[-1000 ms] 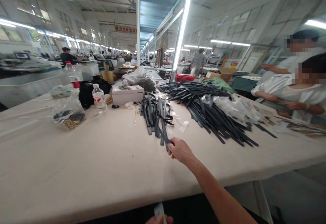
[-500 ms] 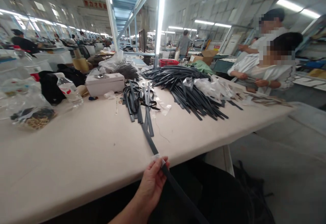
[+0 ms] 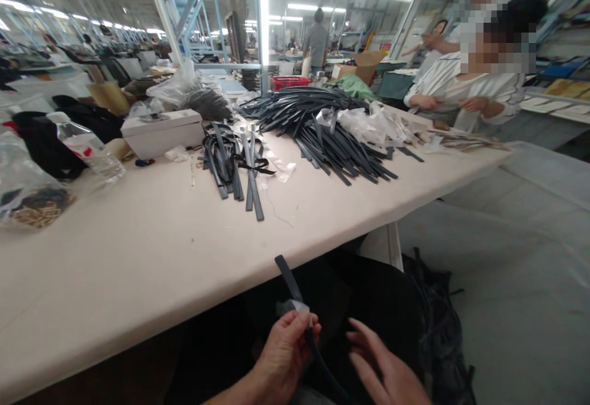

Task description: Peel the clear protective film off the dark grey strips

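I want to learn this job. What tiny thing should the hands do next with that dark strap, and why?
Probably bring the right hand onto the dark strap. The left hand pinches it by a clear wrapper, while the right hand is open beside it, not touching.

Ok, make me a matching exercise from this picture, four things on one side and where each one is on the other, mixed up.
Things:
1. dark strap
2. white box
3. water bottle
4. bag of brass parts

Places:
A. far left of the table
B. lying on its side, left of the white box
C. pinched in the left hand, below the table edge
D. behind the small strap pile

Pairs: 1-C, 2-D, 3-B, 4-A
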`<action>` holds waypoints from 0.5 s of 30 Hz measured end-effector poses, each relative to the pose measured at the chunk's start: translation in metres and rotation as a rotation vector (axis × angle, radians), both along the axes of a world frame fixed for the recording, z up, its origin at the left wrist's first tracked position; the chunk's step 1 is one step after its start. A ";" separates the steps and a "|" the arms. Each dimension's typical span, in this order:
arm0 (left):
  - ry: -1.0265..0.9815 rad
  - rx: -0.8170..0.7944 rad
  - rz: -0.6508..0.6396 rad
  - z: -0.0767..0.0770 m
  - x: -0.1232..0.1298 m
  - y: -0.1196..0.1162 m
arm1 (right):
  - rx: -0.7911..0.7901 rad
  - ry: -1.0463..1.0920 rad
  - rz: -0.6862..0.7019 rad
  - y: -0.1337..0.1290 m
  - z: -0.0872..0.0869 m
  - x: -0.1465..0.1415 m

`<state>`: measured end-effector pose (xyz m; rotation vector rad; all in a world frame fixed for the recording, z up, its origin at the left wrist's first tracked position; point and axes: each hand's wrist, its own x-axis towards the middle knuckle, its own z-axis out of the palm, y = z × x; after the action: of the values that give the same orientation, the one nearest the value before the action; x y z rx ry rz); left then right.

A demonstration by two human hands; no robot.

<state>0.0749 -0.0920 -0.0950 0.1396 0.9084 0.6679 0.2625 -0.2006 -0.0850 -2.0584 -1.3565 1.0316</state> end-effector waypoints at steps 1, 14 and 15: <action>-0.017 0.037 -0.017 -0.001 -0.001 -0.002 | -0.009 0.103 0.074 0.021 0.003 -0.024; 0.112 -0.107 0.138 -0.020 -0.042 0.022 | -0.164 0.184 0.023 0.029 0.009 -0.031; 0.096 -0.112 0.148 -0.020 -0.041 0.023 | -0.166 0.149 0.042 0.022 0.012 -0.029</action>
<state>0.0338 -0.0689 -0.1153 0.0041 1.0532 0.7504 0.2332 -0.1787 -0.0726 -2.0303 -1.2806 1.3282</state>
